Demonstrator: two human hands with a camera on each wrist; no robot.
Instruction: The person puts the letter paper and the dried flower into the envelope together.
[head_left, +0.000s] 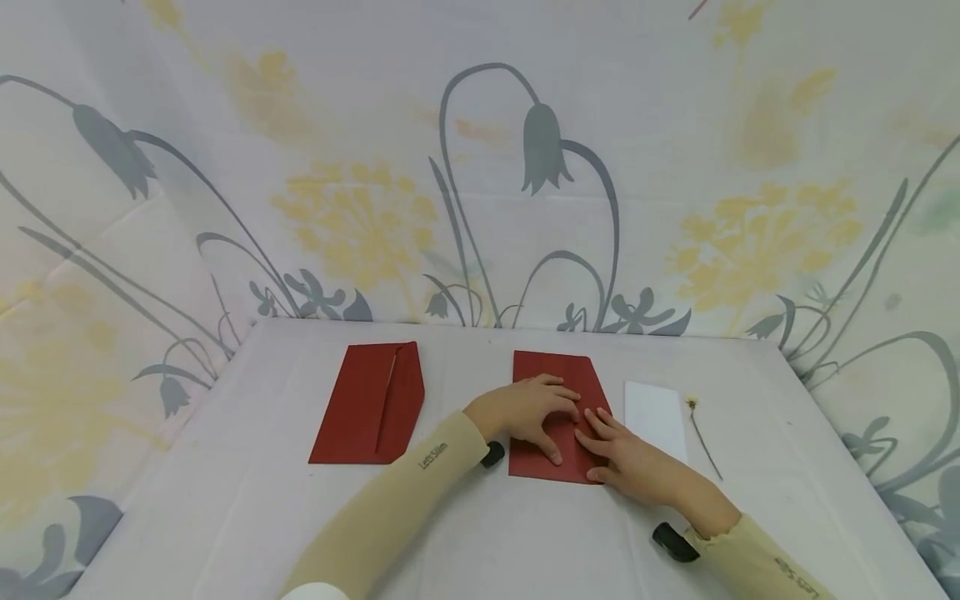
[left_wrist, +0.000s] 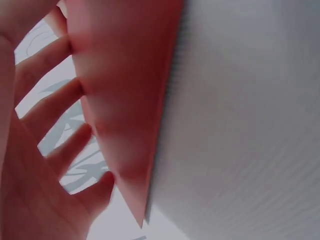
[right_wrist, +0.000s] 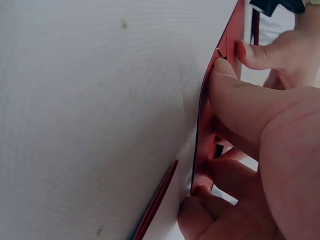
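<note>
A red envelope [head_left: 551, 367] lies under both hands on the white-covered table. My left hand [head_left: 528, 410] rests across its middle, fingers spread over the paper; in the left wrist view the fingertips [left_wrist: 75, 87] touch the red surface. My right hand [head_left: 637, 462] presses on the envelope's right side, its fingertips close to the left hand's. Seen from the right wrist, the thumb [right_wrist: 225, 75] is at the paper's near end and the other fingers lie along it. Right of the envelope lies a white card [head_left: 654, 417], partly behind the right hand.
A second red envelope [head_left: 352, 408] lies on the left, its pointed flap facing right. A dried yellow flower [head_left: 701, 433] on a thin stem lies beyond the white card. Behind the table [head_left: 247, 517] hangs a flower-printed cloth [head_left: 487, 250].
</note>
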